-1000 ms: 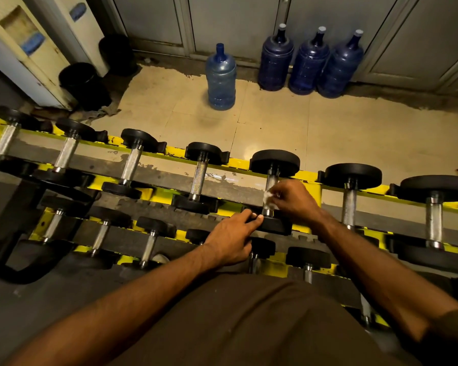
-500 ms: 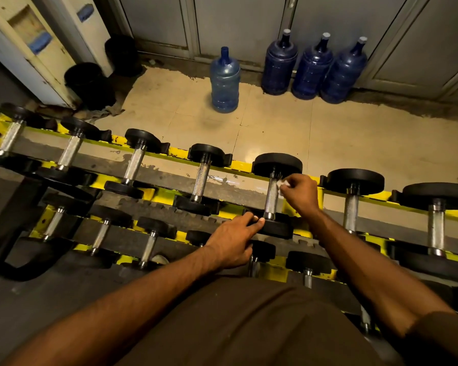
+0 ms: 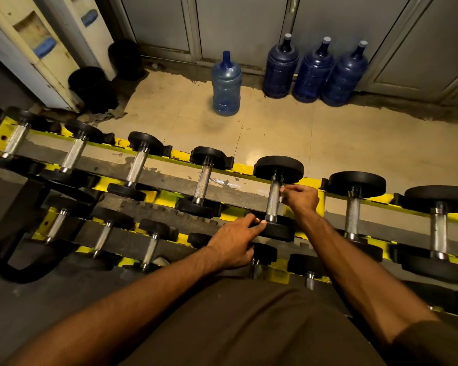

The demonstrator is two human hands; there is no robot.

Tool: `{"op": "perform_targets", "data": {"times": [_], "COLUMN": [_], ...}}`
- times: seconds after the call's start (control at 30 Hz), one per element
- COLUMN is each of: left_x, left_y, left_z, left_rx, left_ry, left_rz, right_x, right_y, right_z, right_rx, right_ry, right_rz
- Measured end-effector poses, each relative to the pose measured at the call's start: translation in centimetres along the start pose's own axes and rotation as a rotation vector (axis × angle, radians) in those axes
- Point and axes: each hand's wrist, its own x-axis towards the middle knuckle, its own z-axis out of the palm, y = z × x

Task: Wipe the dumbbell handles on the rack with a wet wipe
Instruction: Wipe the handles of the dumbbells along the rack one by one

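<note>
A yellow two-tier rack (image 3: 312, 181) holds several black dumbbells with knurled steel handles. My right hand (image 3: 300, 198) pinches a small white wet wipe (image 3: 282, 193) against the right side of one steel handle (image 3: 272, 200) on the top tier, near its far end. My left hand (image 3: 237, 243) rests with straight fingers on the near black head (image 3: 278, 231) of that same dumbbell. Most of the wipe is hidden inside my fingers.
Neighbouring top-tier handles stand at left (image 3: 203, 184) and right (image 3: 352, 216). Smaller dumbbells fill the lower tier (image 3: 150, 250). Behind the rack lie a tiled floor, a light blue water jug (image 3: 226, 84), three dark blue jugs (image 3: 315, 70), and black bins (image 3: 90, 85) by a dispenser.
My right hand slid the wipe from the near end of the handle up to its far end. The left hand stayed on the near dumbbell head.
</note>
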Motion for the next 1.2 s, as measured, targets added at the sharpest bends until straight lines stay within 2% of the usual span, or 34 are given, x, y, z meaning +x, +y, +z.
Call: {"op": "perform_targets", "data": {"times": [0.17, 0.23, 0.37, 0.43, 0.53, 0.6, 0.77, 0.9, 1.0, 1.07, 1.13, 1.2], "left_x": [-0.1, -0.3, -0.2, -0.2, -0.4, -0.3, -0.1, 0.0, 0.0, 0.0, -0.1, -0.1], "left_y": [-0.3, -0.2, 0.2, 0.0, -0.2, 0.0, 0.1, 0.2, 0.1, 0.2, 0.4, 0.5], "left_z": [-0.1, 0.1, 0.2, 0.0, 0.0, 0.0, -0.2, -0.4, -0.6, -0.6, -0.6, -0.5], "left_rx": [-0.009, -0.012, 0.001, 0.011, 0.016, 0.012, 0.018, 0.022, 0.024, 0.021, 0.024, 0.041], "left_ry": [0.028, 0.026, 0.008, 0.007, -0.005, -0.012, -0.021, -0.03, -0.034, -0.034, -0.046, -0.057], "left_rz": [-0.019, -0.02, -0.008, -0.011, -0.022, -0.018, -0.013, -0.011, -0.022, -0.026, -0.022, -0.016], "right_x": [-0.7, -0.2, 0.8, 0.9, 0.8, 1.0, 1.7, 0.5, -1.4, -1.7, -1.1, -0.4], "right_y": [0.4, 0.2, -1.1, -0.8, 0.8, 1.0, -1.4, 0.5, 1.9, 1.7, 0.8, -0.2], "right_z": [-1.8, -1.6, 0.1, 0.3, -1.0, -1.7, 0.6, 1.0, -0.2, -0.4, 0.3, 1.3], "right_rx": [-0.043, 0.025, 0.274, 0.347, 0.203, 0.161, 0.356, 0.055, -0.18, -0.282, -0.308, -0.309], "right_ry": [-0.276, -0.241, -0.062, -0.097, -0.263, -0.283, -0.057, 0.036, -0.01, -0.035, 0.031, 0.125], "right_rz": [0.285, 0.312, 0.263, 0.304, 0.406, 0.401, 0.253, -0.015, -0.347, -0.483, -0.523, -0.474]}}
